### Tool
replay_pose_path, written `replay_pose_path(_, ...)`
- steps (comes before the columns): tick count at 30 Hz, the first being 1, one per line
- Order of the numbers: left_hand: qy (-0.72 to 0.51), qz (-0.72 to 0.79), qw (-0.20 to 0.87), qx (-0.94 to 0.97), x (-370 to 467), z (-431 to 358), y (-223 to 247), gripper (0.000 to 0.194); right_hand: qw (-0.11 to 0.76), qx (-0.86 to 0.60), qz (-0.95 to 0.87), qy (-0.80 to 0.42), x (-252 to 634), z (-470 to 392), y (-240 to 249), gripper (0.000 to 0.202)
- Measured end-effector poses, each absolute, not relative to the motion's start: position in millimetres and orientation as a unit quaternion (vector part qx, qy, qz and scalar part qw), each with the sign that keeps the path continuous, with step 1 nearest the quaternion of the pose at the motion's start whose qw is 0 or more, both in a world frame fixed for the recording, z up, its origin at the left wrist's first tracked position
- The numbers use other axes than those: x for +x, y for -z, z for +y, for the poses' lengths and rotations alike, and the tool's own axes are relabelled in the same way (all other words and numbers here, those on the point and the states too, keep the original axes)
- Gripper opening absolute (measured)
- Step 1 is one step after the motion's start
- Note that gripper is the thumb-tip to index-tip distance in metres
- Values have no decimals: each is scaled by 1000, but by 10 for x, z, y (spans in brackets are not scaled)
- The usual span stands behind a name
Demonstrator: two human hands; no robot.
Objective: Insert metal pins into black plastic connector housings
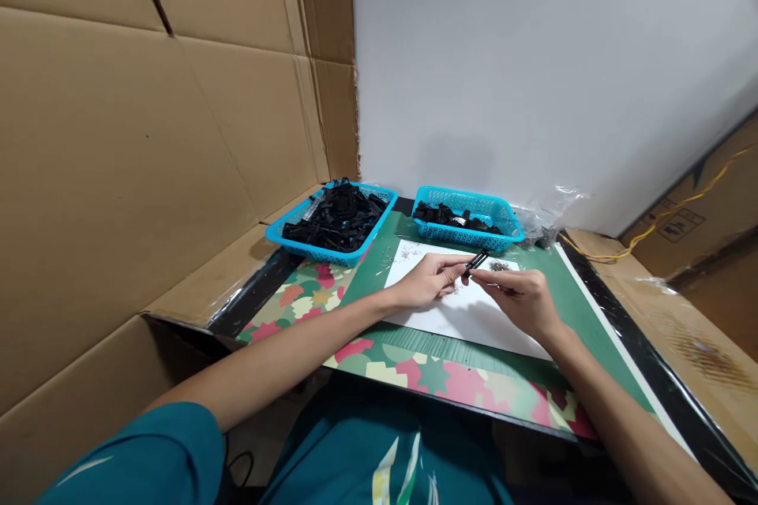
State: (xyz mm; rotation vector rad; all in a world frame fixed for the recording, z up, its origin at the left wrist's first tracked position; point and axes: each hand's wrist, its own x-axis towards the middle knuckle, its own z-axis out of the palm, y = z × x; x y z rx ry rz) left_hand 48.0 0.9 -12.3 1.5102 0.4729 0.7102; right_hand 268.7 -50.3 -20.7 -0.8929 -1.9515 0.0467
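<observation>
Above a white sheet [474,328], my left hand [427,281] is closed around a small black part [477,260], which tilts up to the right. The fingertips of my right hand [521,296] are pinched together against the lower end of the same part. Whether they also hold something tiny is too small to tell. Small metal bits [408,252] are scattered at the sheet's back left corner, and a darker pile [500,267] of small pieces lies behind my right hand.
Back left stands a blue basket [349,257] heaped with black parts. Another blue basket [438,234] at the back holds fewer black pieces. Clear plastic bags [548,225] lie to its right. Cardboard [178,134] walls the left side; a yellow cord [657,229] runs at the right.
</observation>
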Motion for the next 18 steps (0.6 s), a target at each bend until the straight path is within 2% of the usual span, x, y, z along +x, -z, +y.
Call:
replay_pose_path(5, -254, 223, 725, 600, 444, -28, 47, 62, 470, -378, -796, 45, 2685, -509, 153, 19)
replay_pose_path(8, -233, 250, 716, 609, 440, -62, 25, 62, 463, -377, -801, 50, 2697, -510, 146, 23)
replay_pose_path(10, -260, 276, 644, 664, 447, -72, 26, 63, 458, -384, -801, 43, 2716, -500, 147, 26)
replay_pose_path(14, -356, 289, 402, 793, 448, -60, 43, 56, 436, -405, -804, 14, 2766, -477, 141, 34)
replay_pose_path(16, -364, 296, 339, 816, 444, -56, 51, 55, 419, -419, -805, -6, 2786, -472, 138, 37)
replay_pose_path(18, -361, 308, 312, 823, 447, -64, 58, 45, 403, -435, -805, -25, 2801, -470, 144, 39)
